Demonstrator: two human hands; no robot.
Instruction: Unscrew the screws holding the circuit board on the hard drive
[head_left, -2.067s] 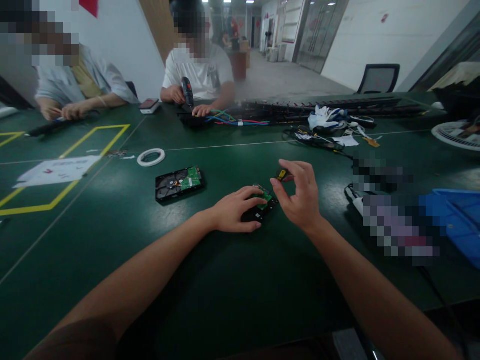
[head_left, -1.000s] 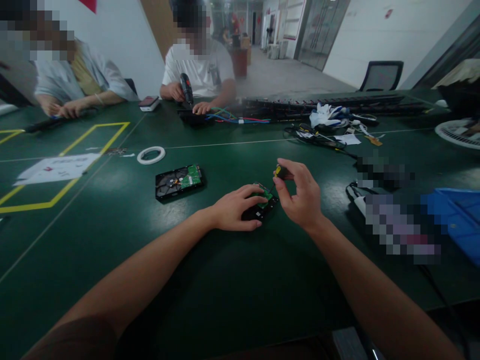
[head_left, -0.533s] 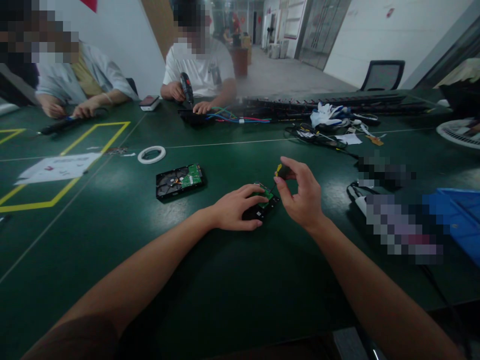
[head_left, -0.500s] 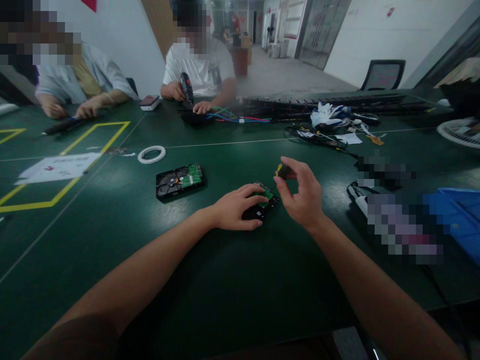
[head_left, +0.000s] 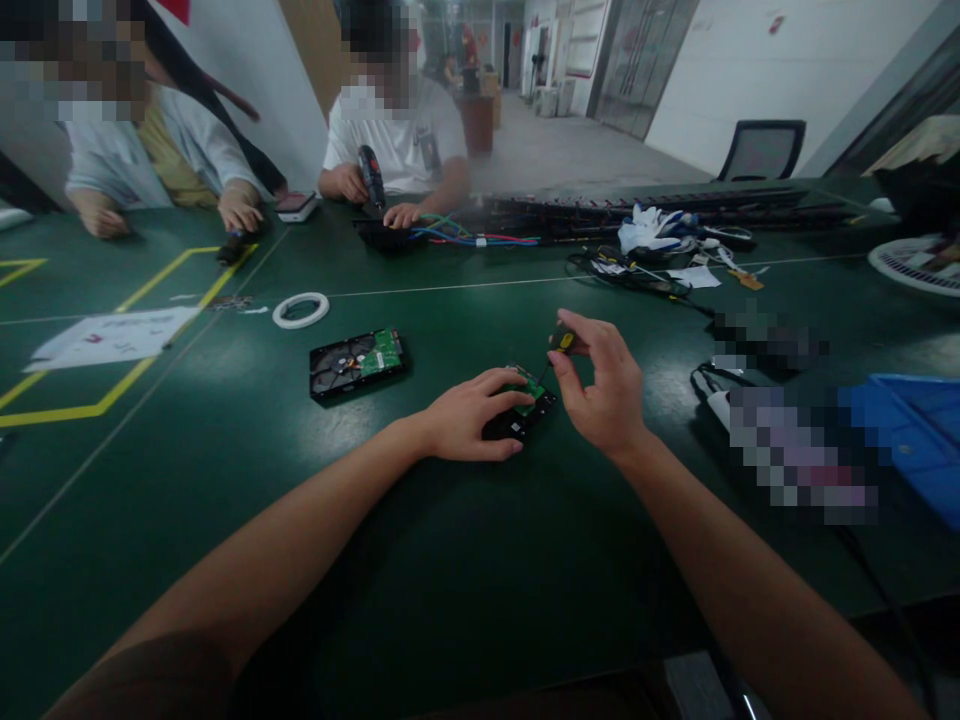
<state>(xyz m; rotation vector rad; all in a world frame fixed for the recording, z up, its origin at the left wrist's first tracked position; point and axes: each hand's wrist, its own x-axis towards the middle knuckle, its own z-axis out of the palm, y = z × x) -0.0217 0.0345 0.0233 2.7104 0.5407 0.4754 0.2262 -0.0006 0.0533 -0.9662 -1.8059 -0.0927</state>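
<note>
My left hand [head_left: 474,415] rests over a small black hard drive with a green circuit board [head_left: 534,405], its fingers gripping the drive against the table. In my right hand [head_left: 600,385] is a screwdriver with a dark and yellow handle [head_left: 561,341], pinched between thumb and fingers. The thin shaft slants down to the circuit board; its tip is too small to make out. To the left lies a larger black hard drive [head_left: 357,364], its green board facing up.
A white tape ring [head_left: 301,310] and papers [head_left: 112,335] lie left on the green table [head_left: 420,560]. Two people sit opposite, one with a power driver [head_left: 371,176]. Cables, white gloves [head_left: 654,232] and a blue tray [head_left: 911,435] are further right.
The screwdriver's handle has turned in my right hand, its yellow mark now facing differently. Across the table, the person at left has shifted a dark tool to the right, one hand now off it.
</note>
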